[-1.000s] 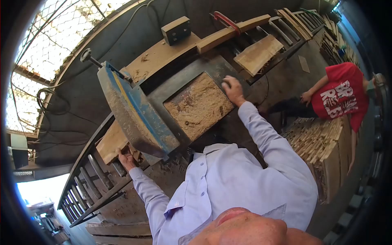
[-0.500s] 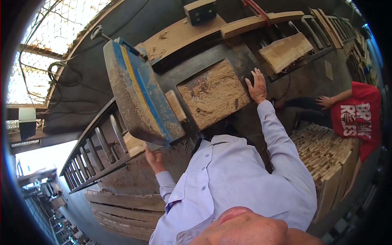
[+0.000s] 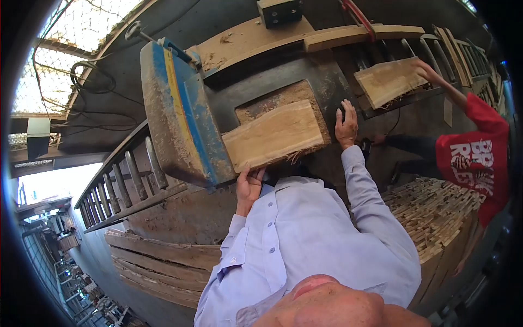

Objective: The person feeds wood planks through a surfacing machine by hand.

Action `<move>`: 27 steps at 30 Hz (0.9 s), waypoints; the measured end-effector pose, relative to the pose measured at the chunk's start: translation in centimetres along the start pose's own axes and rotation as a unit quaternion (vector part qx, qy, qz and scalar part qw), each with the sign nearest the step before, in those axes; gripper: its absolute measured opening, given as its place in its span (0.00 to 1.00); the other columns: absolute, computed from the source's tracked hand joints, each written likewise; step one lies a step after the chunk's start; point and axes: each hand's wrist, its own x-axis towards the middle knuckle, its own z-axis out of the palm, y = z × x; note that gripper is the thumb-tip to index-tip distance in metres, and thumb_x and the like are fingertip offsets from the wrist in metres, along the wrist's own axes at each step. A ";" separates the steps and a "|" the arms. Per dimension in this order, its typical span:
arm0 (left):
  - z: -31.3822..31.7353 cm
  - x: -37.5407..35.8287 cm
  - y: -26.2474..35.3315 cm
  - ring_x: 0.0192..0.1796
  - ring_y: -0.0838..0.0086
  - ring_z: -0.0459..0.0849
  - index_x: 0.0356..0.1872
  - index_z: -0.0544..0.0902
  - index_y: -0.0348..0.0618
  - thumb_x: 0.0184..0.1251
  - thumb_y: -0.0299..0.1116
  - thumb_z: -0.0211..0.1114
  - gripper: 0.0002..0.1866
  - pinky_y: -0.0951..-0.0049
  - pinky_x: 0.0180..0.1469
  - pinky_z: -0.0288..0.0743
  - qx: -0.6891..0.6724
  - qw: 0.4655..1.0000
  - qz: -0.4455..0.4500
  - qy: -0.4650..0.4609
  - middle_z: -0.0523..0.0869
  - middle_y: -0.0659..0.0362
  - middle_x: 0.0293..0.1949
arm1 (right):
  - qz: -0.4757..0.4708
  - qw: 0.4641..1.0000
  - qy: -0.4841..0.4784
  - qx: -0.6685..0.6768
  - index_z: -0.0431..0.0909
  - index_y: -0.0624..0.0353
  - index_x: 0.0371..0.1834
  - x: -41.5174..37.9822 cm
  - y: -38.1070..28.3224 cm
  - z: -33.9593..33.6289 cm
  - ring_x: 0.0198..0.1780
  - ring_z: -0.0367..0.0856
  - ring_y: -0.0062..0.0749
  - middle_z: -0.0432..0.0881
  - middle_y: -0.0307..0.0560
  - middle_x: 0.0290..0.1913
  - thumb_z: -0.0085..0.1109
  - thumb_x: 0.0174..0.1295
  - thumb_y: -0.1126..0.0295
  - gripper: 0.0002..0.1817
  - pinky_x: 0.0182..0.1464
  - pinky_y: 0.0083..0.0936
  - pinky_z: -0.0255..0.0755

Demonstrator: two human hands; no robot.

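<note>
A pale wooden board (image 3: 275, 133) with a rough, splintery near edge lies across the sawdust-covered recess of the machine table (image 3: 261, 90). Its left end is beside the blue and yellow machine housing (image 3: 180, 109). My left hand (image 3: 249, 188) grips the near left corner of this board, its fingertips at the edge. Beyond the board's right end, my right hand (image 3: 346, 125) rests open at the table's edge, fingers extended and holding nothing.
A co-worker in a red shirt (image 3: 474, 147) has a hand on a second board (image 3: 389, 82) on the right rollers. More rollers (image 3: 133, 174) extend left. A wooden fence strip (image 3: 362, 37) with a red clamp (image 3: 357, 16) runs behind; stacked wood strips (image 3: 436, 212) stand at right.
The board has come out from the housing to the right over the sawdust, with my left hand moving right alongside. The co-worker's hand has reached the second board. My right hand stays nearly in place.
</note>
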 end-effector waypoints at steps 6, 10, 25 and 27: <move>8.0 4.0 -3.5 0.62 0.63 0.77 0.56 0.77 0.41 0.69 0.28 0.63 0.16 0.54 0.69 0.71 0.009 1.000 -0.007 -0.027 0.81 0.55 0.56 | 0.089 0.984 0.095 0.121 0.75 0.64 0.59 -0.1 0.4 -1.1 0.64 0.74 0.51 0.77 0.57 0.61 0.50 0.72 0.69 0.16 0.66 0.36 0.67; 13.0 8.2 -6.8 0.59 0.63 0.79 0.54 0.77 0.41 0.69 0.27 0.63 0.14 0.54 0.69 0.71 -0.032 0.997 -0.029 -0.060 0.82 0.56 0.53 | 0.087 0.989 0.071 0.100 0.76 0.62 0.57 -0.5 0.2 -1.3 0.61 0.77 0.51 0.79 0.57 0.58 0.52 0.71 0.68 0.15 0.64 0.38 0.69; 16.2 8.6 -7.0 0.37 0.61 0.88 0.51 0.77 0.32 0.72 0.43 0.62 0.21 0.64 0.41 0.81 0.647 0.750 0.124 -0.056 0.87 0.47 0.37 | -0.063 0.995 -0.020 0.080 0.82 0.53 0.28 -0.1 -1.4 -2.3 0.33 0.78 0.41 0.80 0.42 0.28 0.66 0.60 0.67 0.05 0.40 0.36 0.70; 15.0 9.1 -4.6 0.38 0.59 0.87 0.52 0.76 0.32 0.70 0.44 0.63 0.23 0.61 0.42 0.79 0.708 0.675 0.207 0.017 0.86 0.46 0.37 | -0.078 0.996 -0.029 0.038 0.82 0.52 0.28 0.0 -1.6 -2.2 0.34 0.78 0.40 0.80 0.42 0.28 0.65 0.61 0.66 0.05 0.41 0.35 0.70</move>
